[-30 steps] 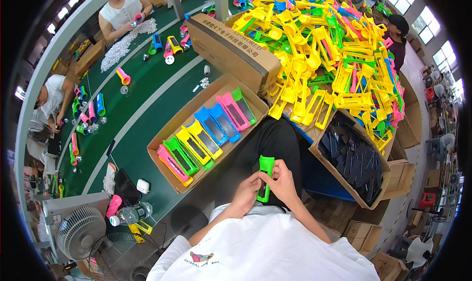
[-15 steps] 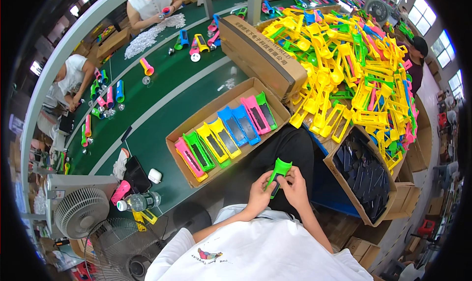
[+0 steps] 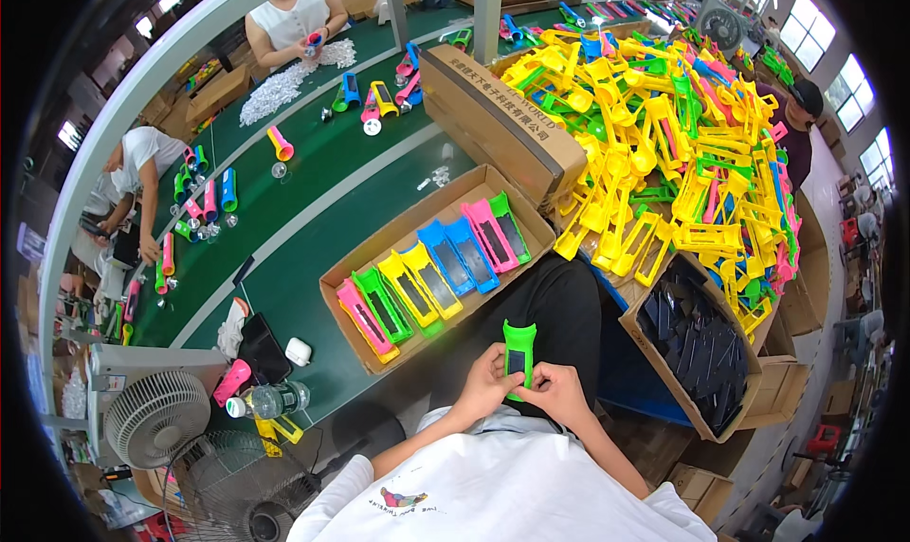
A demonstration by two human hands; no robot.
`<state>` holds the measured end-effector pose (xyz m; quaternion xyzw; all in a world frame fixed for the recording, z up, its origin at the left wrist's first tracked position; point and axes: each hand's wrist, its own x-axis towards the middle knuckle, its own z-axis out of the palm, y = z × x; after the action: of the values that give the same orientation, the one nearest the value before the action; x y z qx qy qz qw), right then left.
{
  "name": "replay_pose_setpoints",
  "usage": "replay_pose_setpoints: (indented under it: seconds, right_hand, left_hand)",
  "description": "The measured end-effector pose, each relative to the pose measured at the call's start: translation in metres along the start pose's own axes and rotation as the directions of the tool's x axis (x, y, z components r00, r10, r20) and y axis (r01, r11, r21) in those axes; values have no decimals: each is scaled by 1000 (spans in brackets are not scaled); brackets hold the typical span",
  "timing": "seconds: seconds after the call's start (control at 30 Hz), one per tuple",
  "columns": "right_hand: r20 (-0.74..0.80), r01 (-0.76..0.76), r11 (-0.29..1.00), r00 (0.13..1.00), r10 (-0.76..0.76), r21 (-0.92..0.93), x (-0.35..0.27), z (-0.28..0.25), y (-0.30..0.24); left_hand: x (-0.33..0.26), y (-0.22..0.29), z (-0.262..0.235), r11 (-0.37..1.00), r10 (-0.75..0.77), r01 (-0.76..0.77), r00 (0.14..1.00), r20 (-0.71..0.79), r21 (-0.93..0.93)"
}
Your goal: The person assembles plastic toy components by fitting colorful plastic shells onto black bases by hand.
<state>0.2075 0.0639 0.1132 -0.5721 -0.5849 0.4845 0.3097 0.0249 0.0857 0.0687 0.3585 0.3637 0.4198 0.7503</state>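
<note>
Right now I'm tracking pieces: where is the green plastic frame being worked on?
In the head view, the green frame stands low centre, held between the left hand and right hand, over the lap, just below the cardboard tray of coloured frames.

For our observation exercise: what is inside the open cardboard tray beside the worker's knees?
The cardboard tray holds coloured plastic frames in pink, green, yellow and blue, each with a dark insert. Anything beneath them is hidden.

A long brown closed carton (image 3: 498,125) with dark print on its side lies on the green surface (image 3: 313,257), beside an open shallow cardboard tray (image 3: 341,276). An open cardboard box (image 3: 664,371) of black parts stands at right.
</note>
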Motion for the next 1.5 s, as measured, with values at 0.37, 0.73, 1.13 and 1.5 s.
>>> replay_pose_setpoints:
  seconds: [0.37, 0.73, 1.13, 1.5]
  right_hand:
    - [-144, 128, 990, 980, -135, -54, 72, -29, -69]
    - [3, 258, 467, 877, -480, -846, 239, -24, -39]
    - [-137, 353, 595, 770, -623, -722, 203, -21, -41]
    - [-225, 382, 759, 798, -559, -528, 40, -90, -10]
  left_hand:
    - [-17, 97, -26, 626, 462, -254, 882, -89, 737]
    - [-30, 102, -137, 139, 655, 230, 708, -264, 963]
    - [-1, 108, -133, 106, 627, 378, 692, -357, 920]
    - [1, 112, -147, -78, 426, 446, 823, -375, 891]
